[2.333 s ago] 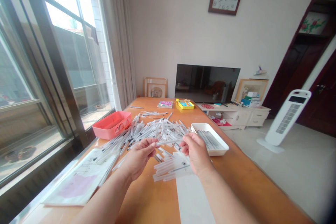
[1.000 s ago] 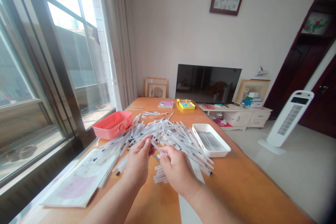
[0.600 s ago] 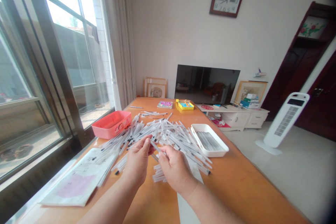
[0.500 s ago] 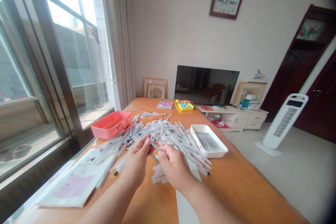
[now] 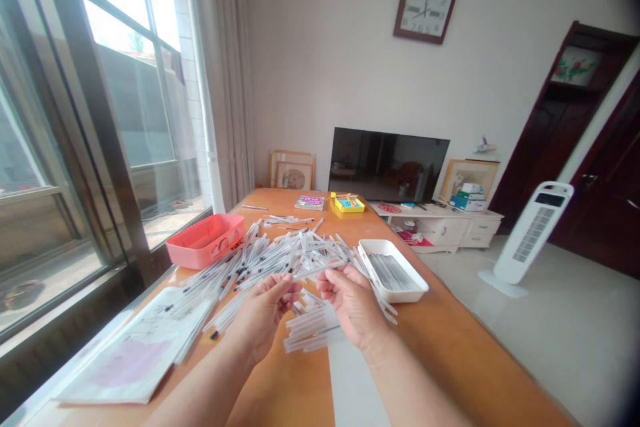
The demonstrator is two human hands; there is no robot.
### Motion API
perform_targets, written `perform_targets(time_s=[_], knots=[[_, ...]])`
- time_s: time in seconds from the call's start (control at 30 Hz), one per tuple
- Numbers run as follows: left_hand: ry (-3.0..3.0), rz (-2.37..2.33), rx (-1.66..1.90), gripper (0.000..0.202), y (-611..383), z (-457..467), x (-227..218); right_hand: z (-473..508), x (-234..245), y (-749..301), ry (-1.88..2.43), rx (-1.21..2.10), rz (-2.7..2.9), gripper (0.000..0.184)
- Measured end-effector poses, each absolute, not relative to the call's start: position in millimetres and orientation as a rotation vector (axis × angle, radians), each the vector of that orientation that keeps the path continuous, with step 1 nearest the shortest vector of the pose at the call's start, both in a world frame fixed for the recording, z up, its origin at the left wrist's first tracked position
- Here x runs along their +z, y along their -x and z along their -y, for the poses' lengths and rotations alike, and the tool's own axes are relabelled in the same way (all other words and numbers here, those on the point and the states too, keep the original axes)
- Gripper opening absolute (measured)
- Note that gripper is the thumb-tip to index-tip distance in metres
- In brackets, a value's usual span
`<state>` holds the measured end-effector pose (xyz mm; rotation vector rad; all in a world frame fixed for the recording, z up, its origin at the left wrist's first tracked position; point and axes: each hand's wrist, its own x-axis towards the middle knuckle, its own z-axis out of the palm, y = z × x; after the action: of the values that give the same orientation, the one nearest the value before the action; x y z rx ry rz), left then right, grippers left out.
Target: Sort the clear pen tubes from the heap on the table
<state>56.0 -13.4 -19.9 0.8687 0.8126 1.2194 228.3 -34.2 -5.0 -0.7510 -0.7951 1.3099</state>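
A slim translucent pen spans the gap between my two hands, its right end slightly higher. My left hand pinches its left end with thumb and fingertips. Nearer its other end, my right hand closes thumb and fingers around it. Under and beyond the hands spreads a heap of clear pens, some with black tips. Below my hands lies a smaller row of clear pen barrels. To the right, a white tray holds a layer of pens with dark refills.
A coral-pink basket stands at the left table edge, with a booklet nearer me. At the far end lie another booklet and a yellow box. A white paper strip runs along the wooden table.
The pen between my hands has swung from sloping down rightward to rising slightly rightward. My right hand has lifted and turned, and my left hand has lowered a little. The view has shifted slightly.
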Motion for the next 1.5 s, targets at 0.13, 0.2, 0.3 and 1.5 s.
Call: perform_targets(time_s=[0.13, 0.2, 0.3, 1.5], knots=[[-0.949, -0.82, 1.105, 0.029, -62.2, 20.4, -19.6, 31.5, -11.5, -226.0, 0.893, 1.203, 0.88, 0.034], [-1.011, -0.804, 1.036, 0.031, -65.6, 24.5, -18.0, 33.4, -10.7, -223.7, 0.949, 1.165, 0.969, 0.037], [-1.077, -0.806, 0.957, 0.035, -69.6, 30.3, -14.2, 36.3, -3.8, -226.1, 0.985, 1.122, 1.096, 0.038], [-1.065, -1.196, 1.439, 0.054, -24.2, -6.3, -10.6, 8.7, -26.2, -346.9, 2.229, -0.234, 1.247, 0.03]])
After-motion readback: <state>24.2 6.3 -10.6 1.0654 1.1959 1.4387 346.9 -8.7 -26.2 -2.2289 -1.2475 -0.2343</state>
